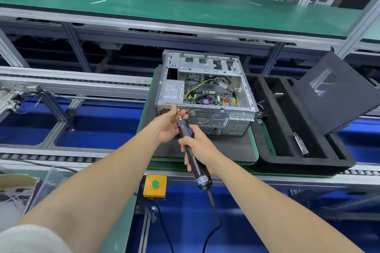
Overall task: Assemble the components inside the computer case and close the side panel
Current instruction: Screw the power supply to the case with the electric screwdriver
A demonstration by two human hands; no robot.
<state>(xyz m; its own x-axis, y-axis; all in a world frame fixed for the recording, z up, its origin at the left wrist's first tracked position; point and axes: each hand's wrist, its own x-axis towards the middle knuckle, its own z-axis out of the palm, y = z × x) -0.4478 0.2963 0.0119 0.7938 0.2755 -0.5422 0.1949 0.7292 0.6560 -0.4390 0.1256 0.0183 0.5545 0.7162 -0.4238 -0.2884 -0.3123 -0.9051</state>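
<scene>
An open silver computer case (236,113) lies on its side on a dark mat, its rear panel toward me. Inside show the power supply (172,91), the motherboard (209,98) with a fan, and yellow and black cables. My right hand (198,146) grips a black electric screwdriver (193,150), whose tip points up at the case's rear left corner. My left hand (168,123) pinches at the screwdriver's bit, close to that corner. The black side panel (337,92) leans tilted on a foam tray to the right.
The black foam tray (271,121) to the right holds a small metal part (301,144). A yellow box with a green button (155,185) sits at the near edge. The screwdriver's cord (216,217) hangs down. A green conveyor (164,6) runs behind. A cardboard box (16,189) sits at left.
</scene>
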